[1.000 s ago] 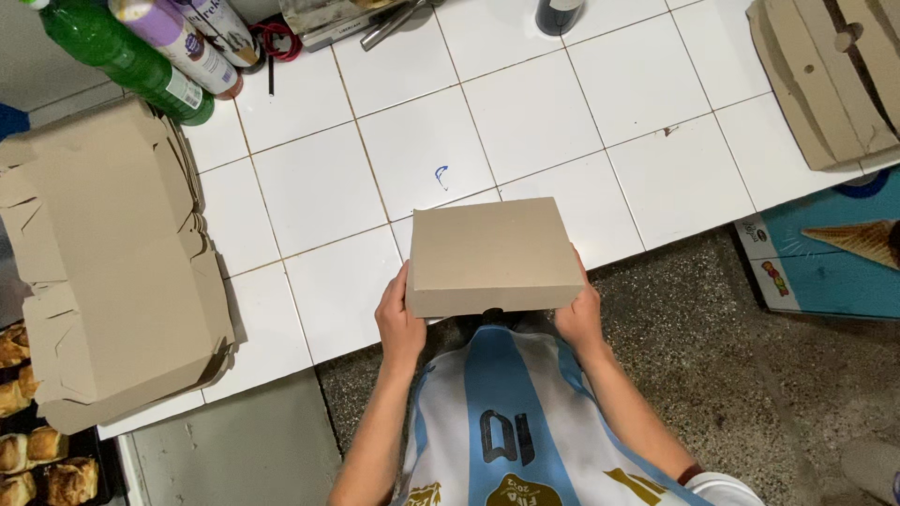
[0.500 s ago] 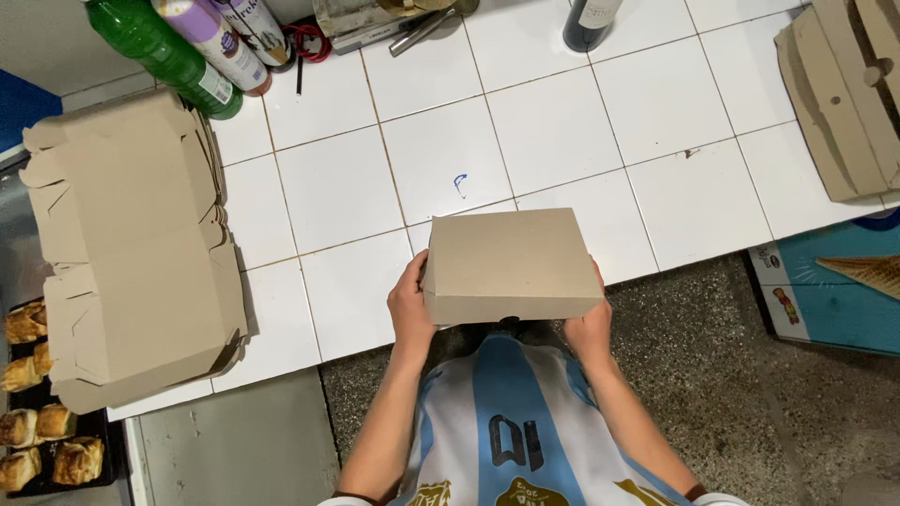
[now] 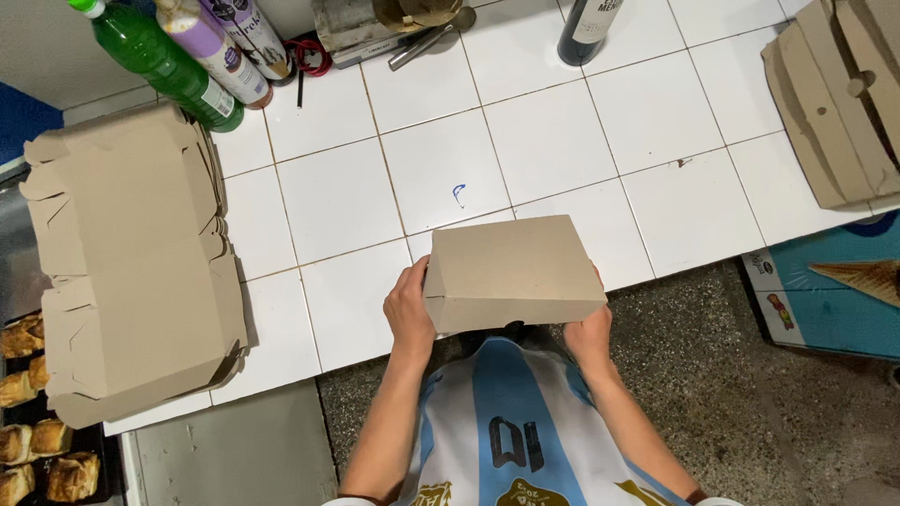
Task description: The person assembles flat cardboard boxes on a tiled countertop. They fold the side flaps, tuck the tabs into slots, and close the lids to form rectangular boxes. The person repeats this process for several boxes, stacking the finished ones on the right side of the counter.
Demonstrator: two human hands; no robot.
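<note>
Evidently one plain brown cardboard box [image 3: 511, 272] is folded shut, held at the near edge of the white tiled counter [image 3: 337, 197]. Left hand [image 3: 409, 309] and right hand [image 3: 588, 334] clasp its ends. Stack of flat brown cardboard blanks [image 3: 131, 272] lies left, unfolded.

I held the folded box [image 3: 511, 272] at the lower middle of the frame, over the near edge of the bench [image 3: 600, 112], my left hand [image 3: 409, 314] on its left side and my right hand [image 3: 586, 335] at its lower right corner. A stack of flat boxes [image 3: 127, 262] lay at the left, bottles [image 3: 187, 52] stood at the upper left, and more flat boxes [image 3: 839, 94] lay at the upper right. Pastries [image 3: 37, 440] sat on a tray at the lower left.
</note>
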